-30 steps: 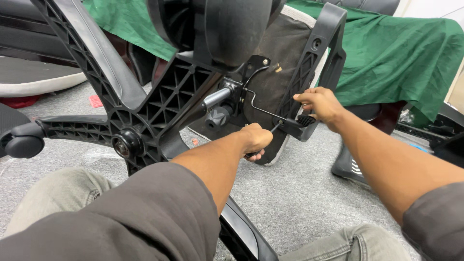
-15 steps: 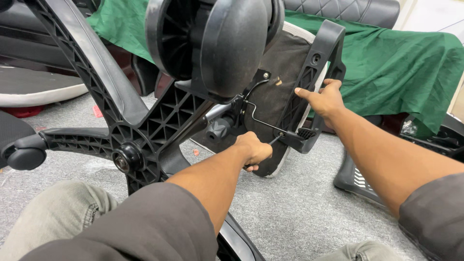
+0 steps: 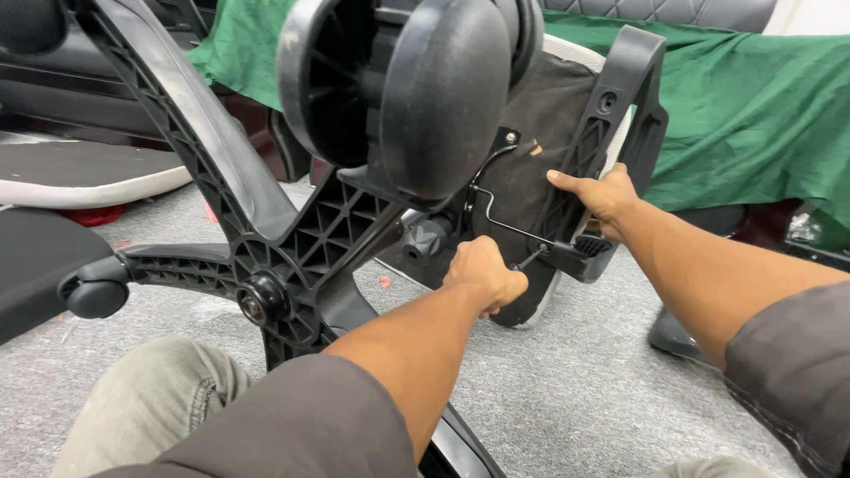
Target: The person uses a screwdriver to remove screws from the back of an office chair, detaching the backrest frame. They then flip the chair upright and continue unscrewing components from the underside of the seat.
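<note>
An office chair lies on its side with its black star base (image 3: 292, 257) and a large castor (image 3: 425, 88) close to the camera. My left hand (image 3: 485, 273) is closed around a tool handle whose thin shaft points at the black armrest bracket (image 3: 584, 255). My right hand (image 3: 600, 193) grips the black armrest frame (image 3: 611, 115) against the underside of the seat (image 3: 522, 177). A bent metal lever rod (image 3: 505, 223) and a round black knob (image 3: 425, 239) sit between the base and the seat.
A green cloth (image 3: 753, 106) covers furniture behind the chair. Grey carpet (image 3: 567, 381) covers the floor. A seat pad (image 3: 80, 177) lies at the left, another castor (image 3: 93, 292) is nearer, and a black part (image 3: 677, 336) rests on the floor at the right.
My right hand moved from the lower bracket up onto the armrest frame and stays there. My left hand kept its grip on the tool. The view shifted, bringing the castor closer.
</note>
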